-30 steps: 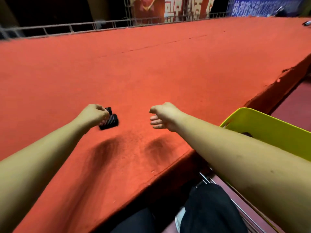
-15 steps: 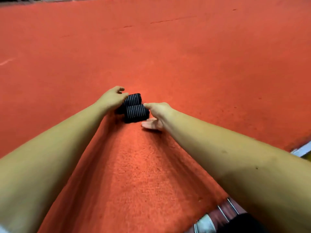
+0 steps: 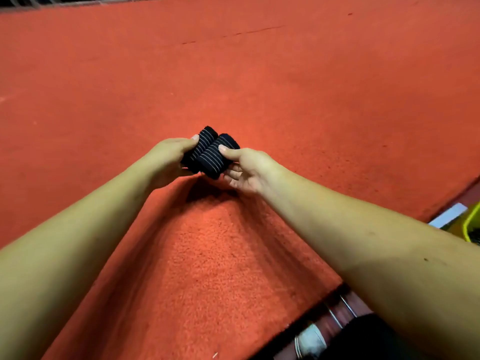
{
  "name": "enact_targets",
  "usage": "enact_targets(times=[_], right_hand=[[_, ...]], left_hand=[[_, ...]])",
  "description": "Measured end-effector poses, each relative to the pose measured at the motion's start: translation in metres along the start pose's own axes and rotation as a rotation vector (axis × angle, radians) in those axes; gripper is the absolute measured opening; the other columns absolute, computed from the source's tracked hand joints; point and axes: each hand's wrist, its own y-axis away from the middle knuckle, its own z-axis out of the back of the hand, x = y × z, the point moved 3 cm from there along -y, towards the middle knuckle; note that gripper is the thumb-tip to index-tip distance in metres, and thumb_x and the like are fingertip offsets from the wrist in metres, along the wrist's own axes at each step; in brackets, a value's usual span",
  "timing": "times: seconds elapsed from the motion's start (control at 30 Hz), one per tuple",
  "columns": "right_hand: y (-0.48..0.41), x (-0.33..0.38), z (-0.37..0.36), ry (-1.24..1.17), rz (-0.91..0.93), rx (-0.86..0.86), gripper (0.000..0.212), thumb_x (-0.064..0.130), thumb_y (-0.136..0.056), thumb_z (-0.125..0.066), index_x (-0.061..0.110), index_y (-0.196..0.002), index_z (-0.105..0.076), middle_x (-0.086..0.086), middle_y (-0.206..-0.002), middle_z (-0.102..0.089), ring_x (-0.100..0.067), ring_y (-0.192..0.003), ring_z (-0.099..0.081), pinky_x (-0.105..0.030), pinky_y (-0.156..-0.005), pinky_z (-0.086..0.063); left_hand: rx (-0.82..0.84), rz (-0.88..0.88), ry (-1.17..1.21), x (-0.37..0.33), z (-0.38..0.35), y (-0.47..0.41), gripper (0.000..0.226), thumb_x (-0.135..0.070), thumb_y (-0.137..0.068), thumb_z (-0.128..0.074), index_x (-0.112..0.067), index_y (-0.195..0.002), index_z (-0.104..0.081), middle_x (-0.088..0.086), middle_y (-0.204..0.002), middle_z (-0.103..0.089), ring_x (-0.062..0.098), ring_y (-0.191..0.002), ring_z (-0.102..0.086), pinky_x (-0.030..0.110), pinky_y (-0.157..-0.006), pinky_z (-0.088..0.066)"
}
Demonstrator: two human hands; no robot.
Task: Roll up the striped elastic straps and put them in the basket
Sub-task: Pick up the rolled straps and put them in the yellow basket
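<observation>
Two rolled straps (image 3: 209, 152), probably soft, light and springy (best squeezed across the coil lest they unwind), pressed side by side over the middle of the carpet (image 3: 311, 100), left hand (image 3: 166, 159) and right hand (image 3: 249, 170) each pinching one, basket (image 3: 471, 222) beyond the right edge.

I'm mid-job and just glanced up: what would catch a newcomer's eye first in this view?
Two black, pale-striped strap rolls sit side by side at centre, gripped between the left hand and the right hand over the red carpet. Next is the yellow basket, only a corner of it showing at the right edge.
</observation>
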Motion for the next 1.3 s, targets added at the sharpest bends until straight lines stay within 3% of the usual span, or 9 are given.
enact_targets(times=[0.13, 0.27, 0.43, 0.67, 0.8, 0.93, 1.07, 1.23, 1.3], right_hand=[[0.059, 0.033, 0.034, 0.024, 0.102, 0.037, 0.016, 0.022, -0.091, -0.067, 0.014, -0.103, -0.06, -0.008, -0.091, -0.066, -0.025, -0.08, -0.064, -0.042, -0.086, -0.049], [0.122, 0.063, 0.087, -0.017, 0.202, 0.02, 0.023, 0.013, -0.093, -0.061, 0.009, -0.116, -0.058, -0.015, -0.098, -0.067, -0.031, -0.084, -0.067, -0.047, -0.079, -0.057], [0.194, 0.089, 0.184, 0.025, 0.284, -0.163, 0.036, 0.013, -0.091, -0.065, 0.005, -0.125, -0.057, -0.016, -0.097, -0.068, -0.033, -0.082, -0.069, -0.043, -0.069, -0.06], [0.281, 0.097, 0.325, 0.027, 0.257, -0.375, 0.012, 0.022, -0.093, -0.064, 0.014, -0.101, -0.061, -0.006, -0.086, -0.07, -0.023, -0.076, -0.068, -0.037, -0.068, -0.054], [0.31, 0.085, 0.389, 0.02, 0.223, -0.551, 0.013, 0.02, -0.092, -0.067, 0.014, -0.102, -0.062, -0.008, -0.095, -0.069, -0.025, -0.084, -0.067, -0.042, -0.07, -0.055], [0.315, 0.058, 0.428, 0.038, 0.051, -0.667, 0.006, 0.015, -0.099, -0.057, 0.013, -0.093, -0.057, -0.009, -0.084, -0.062, -0.026, -0.073, -0.061, -0.045, -0.067, -0.052], [0.304, 0.026, 0.46, 0.034, -0.207, -0.713, 0.019, 0.013, -0.103, -0.041, 0.007, -0.087, -0.049, -0.012, -0.085, -0.058, -0.026, -0.075, -0.056, -0.045, -0.087, -0.045], [0.283, 0.006, 0.48, 0.139, -0.329, -0.759, 0.032, 0.01, -0.105, -0.031, 0.002, -0.077, -0.044, -0.015, -0.077, -0.053, -0.026, -0.07, -0.053, -0.044, -0.095, -0.043], [0.273, -0.002, 0.483, 0.123, -0.346, -0.734, 0.031, 0.012, -0.107, -0.034, 0.003, -0.079, -0.044, -0.014, -0.08, -0.054, -0.027, -0.082, -0.058, -0.045, -0.1, -0.043]], left_hand=[[0.152, -0.058, 0.031, -0.041, -0.042, 0.029, 0.024, -0.028, -0.105, -0.045, -0.009, -0.116, -0.051, 0.013, -0.097, -0.063, 0.022, -0.08, -0.062, 0.032, -0.067, -0.054], [0.262, -0.083, 0.051, -0.08, -0.108, 0.055, 0.012, -0.021, -0.102, -0.051, -0.009, -0.102, -0.053, 0.014, -0.097, -0.064, 0.022, -0.078, -0.068, 0.036, -0.063, -0.058], [0.422, -0.09, 0.048, -0.109, -0.216, 0.083, 0.015, -0.019, -0.099, -0.058, -0.004, -0.102, -0.059, 0.013, -0.102, -0.07, 0.022, -0.082, -0.072, 0.041, -0.073, -0.059], [0.645, -0.111, -0.056, -0.124, -0.385, 0.115, 0.02, -0.019, -0.098, -0.059, -0.006, -0.112, -0.065, 0.01, -0.101, -0.07, 0.02, -0.086, -0.068, 0.045, -0.089, -0.056], [0.659, -0.122, -0.193, -0.117, -0.464, 0.126, 0.024, -0.022, -0.096, -0.064, -0.002, -0.107, -0.061, 0.014, -0.091, -0.066, 0.024, -0.076, -0.065, 0.037, -0.07, -0.059], [0.586, -0.225, -0.572, -0.097, -0.517, 0.128, 0.027, -0.033, -0.089, -0.072, -0.009, -0.091, -0.061, 0.01, -0.087, -0.064, 0.024, -0.076, -0.062, 0.032, -0.067, -0.05], [0.544, -0.324, -0.958, -0.072, -0.551, 0.127, 0.048, -0.048, -0.084, -0.074, -0.008, -0.107, -0.062, 0.008, -0.101, -0.065, 0.027, -0.096, -0.064, 0.032, -0.074, -0.045], [0.5, -0.348, -1.111, -0.05, -0.575, 0.12, 0.057, -0.045, -0.087, -0.072, -0.004, -0.123, -0.053, 0.016, -0.123, -0.062, 0.031, -0.109, -0.06, 0.032, -0.075, -0.04], [0.472, -0.361, -1.143, -0.043, -0.579, 0.115, 0.065, -0.043, -0.088, -0.072, -0.004, -0.13, -0.042, 0.019, -0.131, -0.058, 0.035, -0.117, -0.058, 0.037, -0.082, -0.044]])
